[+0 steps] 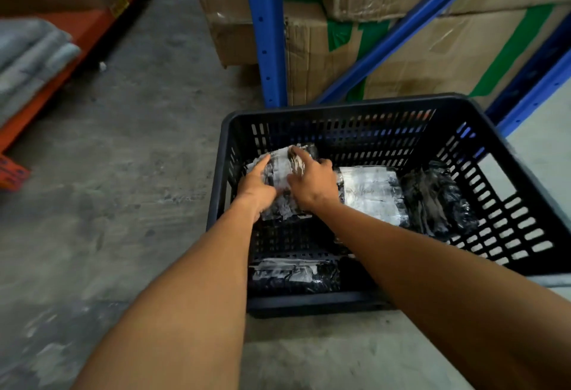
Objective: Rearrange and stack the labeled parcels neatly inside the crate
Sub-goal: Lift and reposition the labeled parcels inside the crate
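Labeled parcel [282,173] at crate's 10 o'clock corner, black wrap, white label up. Left hand [258,187] clasps its left edge; right hand [310,182] presses flat on top, fingers spread. Looks soft, light, slick plastic; best held by both short edges. Second labeled parcel [372,195] at centre, touching it; dark bag [435,201] toward 3 o'clock; another parcel [293,273] at 7 o'clock. Black crate [340,105] on concrete floor [139,173], blue rack [267,34] at 12.
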